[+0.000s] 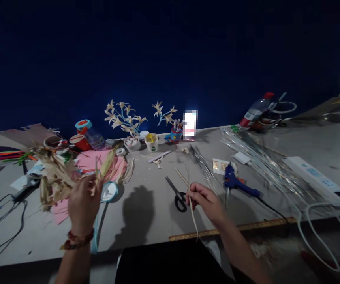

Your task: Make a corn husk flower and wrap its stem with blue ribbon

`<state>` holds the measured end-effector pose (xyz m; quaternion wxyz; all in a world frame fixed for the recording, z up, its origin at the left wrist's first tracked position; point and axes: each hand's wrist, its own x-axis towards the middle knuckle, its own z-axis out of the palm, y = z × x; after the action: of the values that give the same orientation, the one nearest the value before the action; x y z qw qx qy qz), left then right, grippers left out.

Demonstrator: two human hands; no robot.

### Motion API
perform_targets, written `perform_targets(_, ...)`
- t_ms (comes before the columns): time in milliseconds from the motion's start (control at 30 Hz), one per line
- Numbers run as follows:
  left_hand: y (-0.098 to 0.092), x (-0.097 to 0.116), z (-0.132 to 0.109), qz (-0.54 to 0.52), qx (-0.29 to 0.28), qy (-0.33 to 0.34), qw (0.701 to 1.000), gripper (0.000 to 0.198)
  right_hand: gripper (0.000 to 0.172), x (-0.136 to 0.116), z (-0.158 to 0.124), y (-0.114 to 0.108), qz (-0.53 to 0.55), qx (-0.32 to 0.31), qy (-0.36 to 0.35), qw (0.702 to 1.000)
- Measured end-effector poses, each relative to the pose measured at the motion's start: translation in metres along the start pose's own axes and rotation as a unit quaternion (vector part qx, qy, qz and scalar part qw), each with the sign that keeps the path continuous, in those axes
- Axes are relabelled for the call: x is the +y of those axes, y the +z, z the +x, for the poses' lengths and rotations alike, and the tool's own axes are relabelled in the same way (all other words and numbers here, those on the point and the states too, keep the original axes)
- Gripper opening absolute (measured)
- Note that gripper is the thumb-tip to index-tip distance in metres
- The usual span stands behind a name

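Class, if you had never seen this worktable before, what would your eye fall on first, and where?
First, probably, the glowing white rectangular screen, standing at the back of the grey table before a dark blue backdrop. To its left, pale star-shaped flowers on light-blue stems stand out against that darkness. Nearer the front, the right hand pinches a thin straw-coloured strip beside black-handled metal scissors.

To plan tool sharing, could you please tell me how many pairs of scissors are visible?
1: black-handled scissors on the table, left of the right hand; others may be hidden under the corn husks.
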<state>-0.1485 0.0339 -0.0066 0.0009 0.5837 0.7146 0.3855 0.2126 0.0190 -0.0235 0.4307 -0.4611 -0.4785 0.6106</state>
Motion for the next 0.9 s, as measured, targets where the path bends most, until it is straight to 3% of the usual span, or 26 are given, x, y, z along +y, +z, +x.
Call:
perform_targets(33,0.008,0.016,-0.013,-0.05,-0.008,0.004,0.999,0.033,0.025,0.001,-0.002,0.003,-0.006,-0.024,0.001,1.0)
perform_targets(67,0.016,0.034,-0.027,-0.129,-0.071,0.008,0.989,0.028,0.024,0.002,-0.003,0.006,-0.017,-0.049,0.001,0.999)
perform_targets(100,0.026,0.052,-0.042,-0.217,-0.162,0.003,0.963,0.026,0.022,0.003,-0.005,0.009,-0.034,-0.074,0.001,0.997)
perform_targets(133,0.035,0.069,-0.055,-0.3,-0.267,-0.014,0.916,0.026,0.019,0.004,-0.006,0.013,-0.058,-0.098,0.0,0.993)
perform_targets(167,0.044,0.085,-0.067,-0.369,-0.328,-0.047,0.868,0.027,0.016,0.005,-0.008,0.017,-0.086,-0.121,0.001,0.989)
perform_targets(233,0.057,0.108,-0.083,-0.45,-0.364,-0.112,0.808,0.026,0.013,0.008,-0.011,0.023,-0.136,-0.158,0.002,0.978)
perform_targets(333,0.065,0.121,-0.093,-0.489,-0.357,-0.172,0.777,0.03,0.013,0.011,-0.012,0.031,-0.14,-0.164,0.008,0.976)
perform_targets(433,0.064,0.12,-0.096,-0.507,-0.334,-0.183,0.774,0.029,0.019,0.014,-0.012,0.038,-0.057,-0.135,0.02,0.989)
perform_targets(533,0.064,0.112,-0.095,-0.516,-0.282,-0.158,0.793,0.023,0.03,0.016,-0.011,0.042,0.009,-0.131,0.047,0.99)
perform_targets(600,0.062,0.103,-0.092,-0.498,-0.207,-0.135,0.831,0.016,0.033,0.018,-0.01,0.041,0.023,-0.124,0.072,0.989)
perform_targets(667,0.057,0.093,-0.084,-0.437,-0.105,-0.092,0.889,0.01,0.033,0.018,-0.01,0.037,0.026,-0.111,0.09,0.989)
perform_targets(733,0.049,0.087,-0.076,-0.329,-0.049,0.041,0.942,0.017,0.031,0.016,-0.01,0.033,0.022,-0.105,0.096,0.99)
perform_targets(767,0.045,0.086,-0.071,-0.267,-0.05,0.129,0.954,0.022,0.029,0.015,-0.01,0.032,0.015,-0.108,0.098,0.989)
perform_targets(833,0.038,0.088,-0.064,-0.161,-0.1,0.286,0.939,0.031,0.026,0.011,-0.011,0.032,-0.001,-0.117,0.104,0.988)
perform_targets(900,0.033,0.095,-0.059,-0.107,-0.152,0.37,0.91,0.028,0.024,0.005,-0.011,0.035,-0.013,-0.124,0.104,0.987)
